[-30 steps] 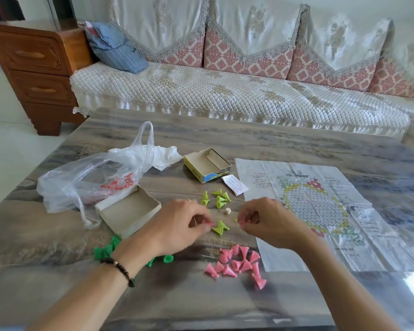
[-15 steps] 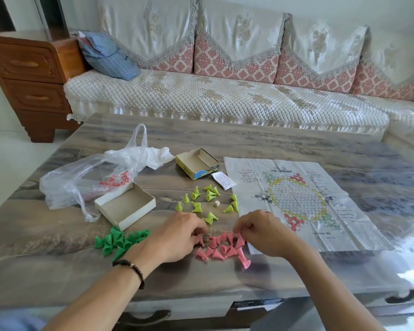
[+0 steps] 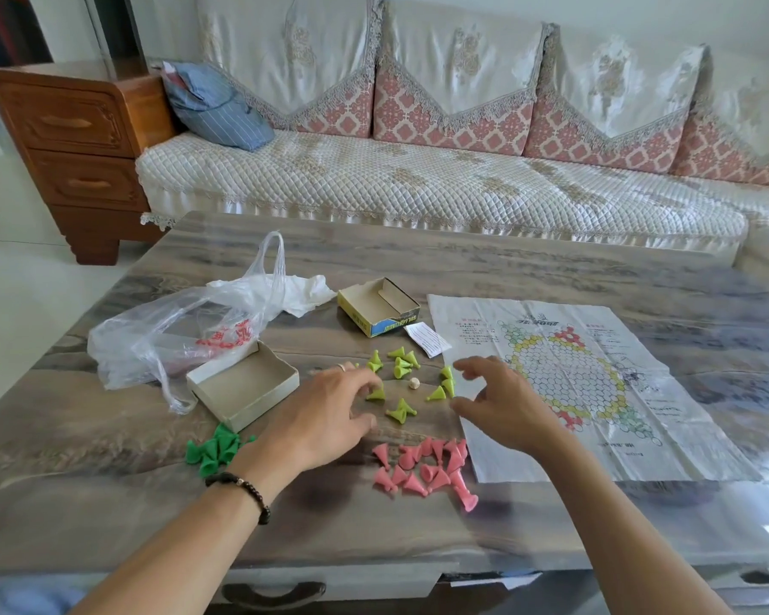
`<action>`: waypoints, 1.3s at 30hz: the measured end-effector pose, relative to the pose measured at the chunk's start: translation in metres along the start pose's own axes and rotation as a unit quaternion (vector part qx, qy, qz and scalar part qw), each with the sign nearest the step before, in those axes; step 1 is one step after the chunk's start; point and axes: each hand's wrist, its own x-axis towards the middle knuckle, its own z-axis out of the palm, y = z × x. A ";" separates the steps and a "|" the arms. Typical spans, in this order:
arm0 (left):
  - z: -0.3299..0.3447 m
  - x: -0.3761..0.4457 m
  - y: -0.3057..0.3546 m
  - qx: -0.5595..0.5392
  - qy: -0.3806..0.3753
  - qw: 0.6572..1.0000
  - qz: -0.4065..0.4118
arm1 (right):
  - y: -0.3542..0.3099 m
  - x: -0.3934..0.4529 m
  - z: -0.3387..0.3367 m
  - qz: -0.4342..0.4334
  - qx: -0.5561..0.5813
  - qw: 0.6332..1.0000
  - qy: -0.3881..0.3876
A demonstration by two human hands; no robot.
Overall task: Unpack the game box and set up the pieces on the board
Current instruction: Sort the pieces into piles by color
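Pink cones [image 3: 427,470] lie heaped nearest the table's [image 3: 107,503] front edge, one stray sitting out at the heap's near right corner — a careless sweep of a wrist could send it off the edge. Dark green cones [image 3: 212,450] are piled just left of the left forearm. Beyond them, the left hand [image 3: 325,419] and right hand [image 3: 502,410] hover on either side of the scattered lime cones [image 3: 400,383], fingers spread and loosely bent, holding nothing. Raking these small light pieces together risks tipping them, flicking the little pale die [image 3: 414,383] away, or catching and rucking the thin paper board [image 3: 596,392], which lies flat just right of the right hand with no pieces on it yet.

Farther back, the plain box tray [image 3: 245,383] stands open and looks empty. The second box half [image 3: 378,306] also seems empty, a small paper slip [image 3: 427,339] beside it. The clear plastic bag [image 3: 187,330] lies crumpled with red print showing — whether anything is inside I cannot tell.
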 end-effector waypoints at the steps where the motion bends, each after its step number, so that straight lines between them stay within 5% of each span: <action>1: 0.000 0.002 -0.001 0.006 0.015 1.000 -0.013 | 0.000 0.007 -0.001 -0.001 -0.022 0.999 -0.023; 5: 0.002 0.015 -0.003 0.060 -0.004 0.996 -0.059 | -0.009 0.034 -0.004 -0.001 -0.123 0.985 -0.123; 10: 0.008 0.032 0.002 0.124 -0.056 0.984 -0.112 | -0.012 0.050 0.002 -0.018 -0.132 0.979 -0.157; 27: 0.018 0.037 -0.017 0.019 -0.014 0.993 -0.117 | -0.048 0.049 0.060 -0.023 0.005 1.000 0.012; 35: 0.017 0.044 -0.017 0.007 -0.013 0.994 -0.108 | -0.035 0.061 0.034 0.003 0.076 0.996 0.043; 39: 0.023 0.043 -0.010 0.038 0.005 0.993 -0.114 | -0.023 0.079 0.020 0.046 0.053 0.998 -0.002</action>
